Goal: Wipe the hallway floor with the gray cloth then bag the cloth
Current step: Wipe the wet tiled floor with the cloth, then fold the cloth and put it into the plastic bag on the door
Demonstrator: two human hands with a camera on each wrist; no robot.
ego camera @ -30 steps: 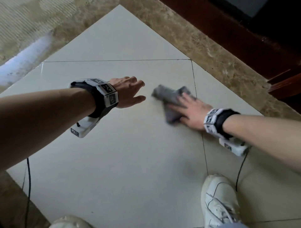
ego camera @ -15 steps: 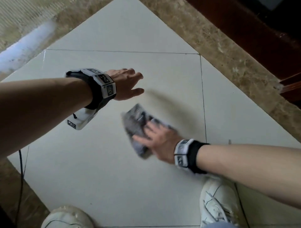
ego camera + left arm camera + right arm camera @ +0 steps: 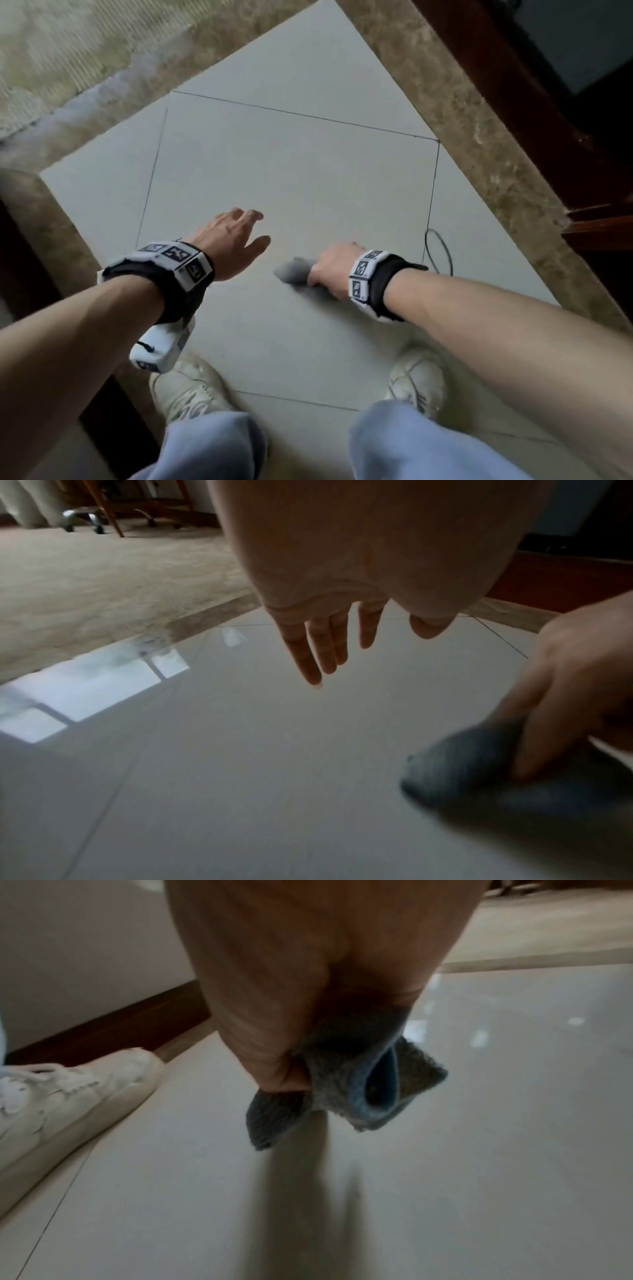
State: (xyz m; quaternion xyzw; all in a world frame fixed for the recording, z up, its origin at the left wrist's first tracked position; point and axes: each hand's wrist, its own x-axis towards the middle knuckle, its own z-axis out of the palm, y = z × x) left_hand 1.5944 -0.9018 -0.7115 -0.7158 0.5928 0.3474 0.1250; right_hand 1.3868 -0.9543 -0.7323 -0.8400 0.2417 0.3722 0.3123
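The gray cloth [image 3: 295,270] is bunched in my right hand [image 3: 330,270], whose fingers curl round it just above the pale floor tile [image 3: 291,178]. In the right wrist view the cloth [image 3: 356,1085] hangs from the fist, folded, with a blue inner face showing. In the left wrist view the cloth [image 3: 479,767] sits low at the right under the right hand [image 3: 575,696]. My left hand [image 3: 236,236] hovers over the tile to the left of the cloth, fingers [image 3: 318,647] straight and spread, holding nothing. No bag is in view.
My two white shoes [image 3: 191,387] [image 3: 418,380] stand at the near edge of the tile. A thin black cable [image 3: 440,253] loops on the floor at the right. A brown marble border [image 3: 479,144] and dark wooden trim [image 3: 534,120] run along the right, a beige rug [image 3: 68,44] far left.
My right hand has drawn the cloth toward my feet and gathered it from flat under the palm into a fist. The view has tilted down, showing both shoes.
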